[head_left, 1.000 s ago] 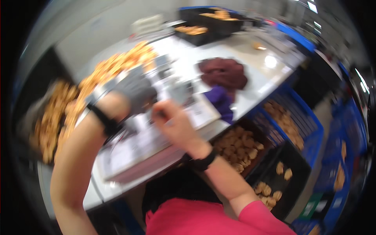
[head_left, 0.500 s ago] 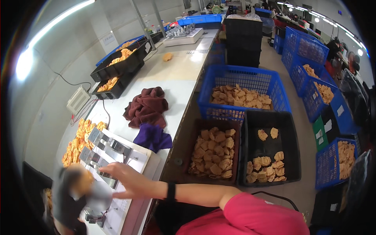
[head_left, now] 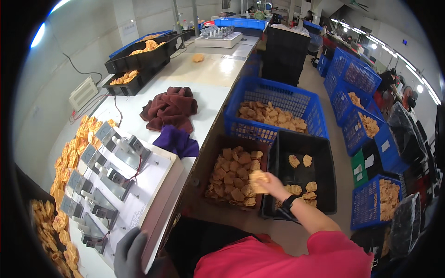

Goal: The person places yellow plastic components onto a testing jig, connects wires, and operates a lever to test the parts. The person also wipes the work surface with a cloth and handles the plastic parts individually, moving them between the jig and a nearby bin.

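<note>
My right hand (head_left: 269, 183), bare with a black wristband, is closed on a flat tan piece (head_left: 256, 180). It is over the neighbouring rims of a dark brown crate (head_left: 209, 200) with many such pieces and a black crate (head_left: 324, 172) with several. My left hand (head_left: 131, 252), in a grey glove, is by the front edge of a white fixture board (head_left: 150, 185); its visible fingers are extended and hold nothing I can see. A row of grey metal clamps with white handles (head_left: 100, 167) and thin wires stands on the board.
Orange-tan pieces (head_left: 69, 155) lie heaped behind the board. On the bench are a maroon cloth (head_left: 172, 109) and a purple cloth (head_left: 178, 142). A blue basket (head_left: 313, 102) stands beyond the crates. More blue baskets (head_left: 343, 111) line the aisle at right.
My right hand has moved from the fixture board to over the crates, where it holds a tan piece. My gloved left hand, blurred with a piece before, is lower and nearer. The view has shifted.
</note>
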The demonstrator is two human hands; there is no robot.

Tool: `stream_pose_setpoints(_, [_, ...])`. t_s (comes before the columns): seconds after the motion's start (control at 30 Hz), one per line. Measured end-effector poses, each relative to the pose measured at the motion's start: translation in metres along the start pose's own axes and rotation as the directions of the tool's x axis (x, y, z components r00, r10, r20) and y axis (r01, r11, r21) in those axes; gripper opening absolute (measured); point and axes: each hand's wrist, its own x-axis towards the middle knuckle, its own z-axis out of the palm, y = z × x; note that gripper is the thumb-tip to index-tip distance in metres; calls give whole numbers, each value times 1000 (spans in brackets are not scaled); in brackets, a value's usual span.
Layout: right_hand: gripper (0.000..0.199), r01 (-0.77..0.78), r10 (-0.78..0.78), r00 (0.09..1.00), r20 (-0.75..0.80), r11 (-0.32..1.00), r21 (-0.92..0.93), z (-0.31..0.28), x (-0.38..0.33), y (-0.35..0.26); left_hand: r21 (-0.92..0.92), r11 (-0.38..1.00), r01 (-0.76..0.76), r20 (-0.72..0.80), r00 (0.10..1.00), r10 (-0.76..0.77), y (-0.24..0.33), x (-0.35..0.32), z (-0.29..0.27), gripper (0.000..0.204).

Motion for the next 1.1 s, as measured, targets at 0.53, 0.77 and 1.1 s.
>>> stream_pose_setpoints(0.53, [36,-111,92,993,-73,942,-317,-16,16,10,-410,634,656,-636,292,-714,-63,-198,57,34])
stream_pose_setpoints(0.77, [27,635,-578,702,416,773,3,119,-43,-198,-240,665,707,-634,405,-659,-93,-205,80,42])
stream_pose_setpoints(1.1, [13,871,-906,-19,423,192,451,235,-122,-274,93,668,738,-588,583,-561,-94,-200,79,42])
